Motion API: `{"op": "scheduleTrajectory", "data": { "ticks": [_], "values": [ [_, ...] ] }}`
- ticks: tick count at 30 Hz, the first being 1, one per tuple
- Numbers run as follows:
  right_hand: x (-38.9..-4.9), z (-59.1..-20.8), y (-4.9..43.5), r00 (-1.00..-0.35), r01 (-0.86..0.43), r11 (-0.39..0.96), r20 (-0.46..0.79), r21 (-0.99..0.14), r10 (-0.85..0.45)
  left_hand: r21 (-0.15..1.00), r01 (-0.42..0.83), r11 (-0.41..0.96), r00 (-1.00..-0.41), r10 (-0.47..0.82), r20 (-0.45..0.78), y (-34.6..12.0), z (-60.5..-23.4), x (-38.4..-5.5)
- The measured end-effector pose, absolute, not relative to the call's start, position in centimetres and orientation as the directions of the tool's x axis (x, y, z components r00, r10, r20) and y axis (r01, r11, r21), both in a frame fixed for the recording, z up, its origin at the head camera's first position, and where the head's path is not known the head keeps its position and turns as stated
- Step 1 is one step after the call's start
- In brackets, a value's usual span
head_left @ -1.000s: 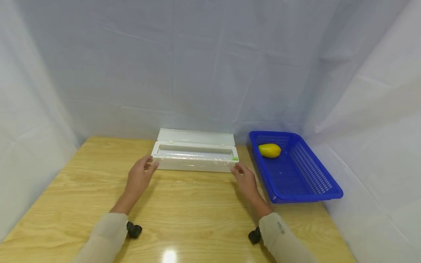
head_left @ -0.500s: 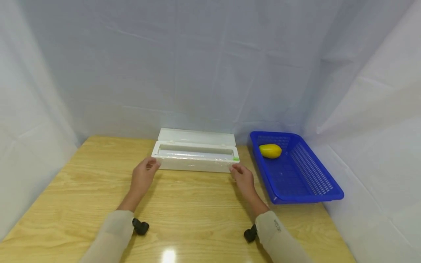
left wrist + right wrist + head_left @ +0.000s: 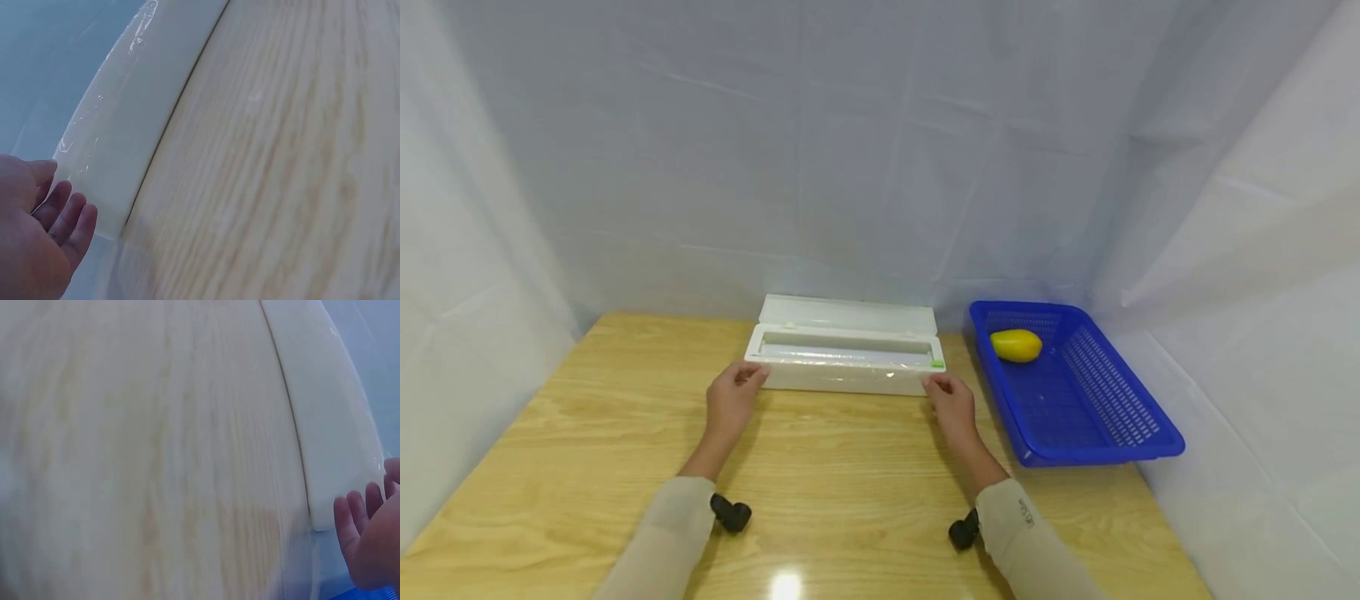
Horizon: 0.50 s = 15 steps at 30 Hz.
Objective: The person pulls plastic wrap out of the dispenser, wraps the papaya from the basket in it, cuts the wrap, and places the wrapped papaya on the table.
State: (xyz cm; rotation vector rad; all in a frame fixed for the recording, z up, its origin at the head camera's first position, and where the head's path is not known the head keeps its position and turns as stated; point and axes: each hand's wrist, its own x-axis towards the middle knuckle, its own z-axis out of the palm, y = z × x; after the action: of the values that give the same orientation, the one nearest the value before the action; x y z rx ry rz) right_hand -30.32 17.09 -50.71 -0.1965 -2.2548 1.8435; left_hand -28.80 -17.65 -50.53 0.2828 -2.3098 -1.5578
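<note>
A white cling film dispenser (image 3: pixel 842 381) stands on the table, its lid (image 3: pixel 850 314) raised at the back. Inside lies the pale roll (image 3: pixel 850 353), and clear, shiny cling film (image 3: pixel 94 100) drapes over the front edge. My left hand (image 3: pixel 730 408) is at the dispenser's front left corner, pinching the film between thumb and forefinger, the other fingers loosely bent. At the front right corner my right hand (image 3: pixel 953 410) pinches the film in the same way; its fingertips are partly cut off in the right wrist view. A small green slider (image 3: pixel 937 364) sits at the right end.
A blue plastic basket (image 3: pixel 1030 454) stands to the right, close to my right forearm, with a yellow papaya-shaped fruit (image 3: pixel 1017 345) in its back left corner. White sheeting (image 3: pixel 850 167) hangs behind and on both sides. The wooden table (image 3: pixel 842 483) stretches in front of the dispenser.
My left hand has shifted slightly right and closed its thumb and finger at the film's corner. My right hand has edged slightly left. Dispenser, basket and fruit stay in place.
</note>
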Motion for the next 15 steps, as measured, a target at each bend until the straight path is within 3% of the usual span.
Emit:
{"op": "scheduleTrajectory", "data": {
  "ticks": [15],
  "values": [
    [-30.49, -50.45, 16.7, -0.958, -0.06, 0.048, 0.071, -0.997, 0.276, 0.973, 0.003, 0.232, -0.903, -0.417, 0.103, -17.08, -50.36, -29.17]
  ]
}}
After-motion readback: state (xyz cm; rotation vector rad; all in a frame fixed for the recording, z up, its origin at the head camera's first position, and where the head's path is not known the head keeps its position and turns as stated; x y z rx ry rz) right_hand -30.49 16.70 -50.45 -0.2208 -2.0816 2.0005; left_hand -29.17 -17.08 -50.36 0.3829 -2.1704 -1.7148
